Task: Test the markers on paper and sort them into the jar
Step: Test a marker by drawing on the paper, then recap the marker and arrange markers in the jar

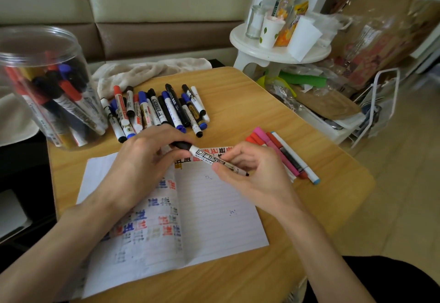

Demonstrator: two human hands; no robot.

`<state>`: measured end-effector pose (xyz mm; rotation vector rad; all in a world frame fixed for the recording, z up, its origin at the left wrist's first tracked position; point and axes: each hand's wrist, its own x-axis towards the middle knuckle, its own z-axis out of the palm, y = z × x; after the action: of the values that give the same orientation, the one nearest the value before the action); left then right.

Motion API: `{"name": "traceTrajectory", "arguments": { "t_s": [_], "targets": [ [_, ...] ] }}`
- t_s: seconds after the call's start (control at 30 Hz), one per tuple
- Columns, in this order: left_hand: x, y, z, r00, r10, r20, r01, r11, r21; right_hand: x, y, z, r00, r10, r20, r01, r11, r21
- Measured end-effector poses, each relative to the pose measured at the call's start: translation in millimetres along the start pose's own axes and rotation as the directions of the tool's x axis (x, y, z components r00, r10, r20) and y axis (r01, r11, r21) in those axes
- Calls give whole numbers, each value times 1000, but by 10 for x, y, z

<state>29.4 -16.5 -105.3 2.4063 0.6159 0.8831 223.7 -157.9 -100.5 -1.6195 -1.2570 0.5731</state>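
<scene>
Both hands meet over the top edge of the lined paper [214, 212], which lies open on the wooden worktop [238, 102] and is covered on its left page with red, blue and black test scribbles. The left hand [140, 160] pinches the black cap [182, 145] of a white whiteboard marker [207, 156] between thumb and fingertips, while the right hand [257, 171] curls its fingers round the barrel – the marker slants just above the paper, cap end to the left. Whether the cap is fully seated cannot be told. Beyond the hands a heap of markers [162, 110] with black, blue and red caps lies side by side on the worktop. The clear plastic jar [47, 88] stands at the far left corner, open-topped and holding many markers leaning inside. Just right of the right hand lies a small bunch of coloured pens [285, 155] – pink, red and one white with a blue end. A pale cloth [147, 69] lies crumpled at the worktop's far edge.
</scene>
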Motion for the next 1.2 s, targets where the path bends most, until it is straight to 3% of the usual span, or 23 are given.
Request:
{"name": "traceTrajectory", "arguments": {
  "t_s": [0.13,0.23,0.43,0.77,0.97,1.1,1.2],
  "targets": [
    [20,-1,77,999,-44,-11,44,999,6,-36,130,-143,984,-49,-174,6,971,-239],
    [26,7,123,998,-55,-7,55,998,19,-72,277,-261,942,-62,-330,-82,912,-403],
    [37,36,196,999,-54,4,54,998,24,-120,437,-292,906,-86,-415,-194,787,-585],
    [5,38,146,994,-90,-55,90,996,0,23,392,-119,922,-95,-375,-115,858,-500],
    [1,31,69,961,-263,-84,240,947,-212,348,221,122,963,-3,-268,-85,945,-316],
    [11,72,-15,953,-286,-97,250,928,-276,664,133,284,973,-16,-229,-55,953,-298],
    [-7,75,-77,951,-294,-101,254,923,-291,924,116,386,976,65,-208,-118,960,-254]
  ]
}}
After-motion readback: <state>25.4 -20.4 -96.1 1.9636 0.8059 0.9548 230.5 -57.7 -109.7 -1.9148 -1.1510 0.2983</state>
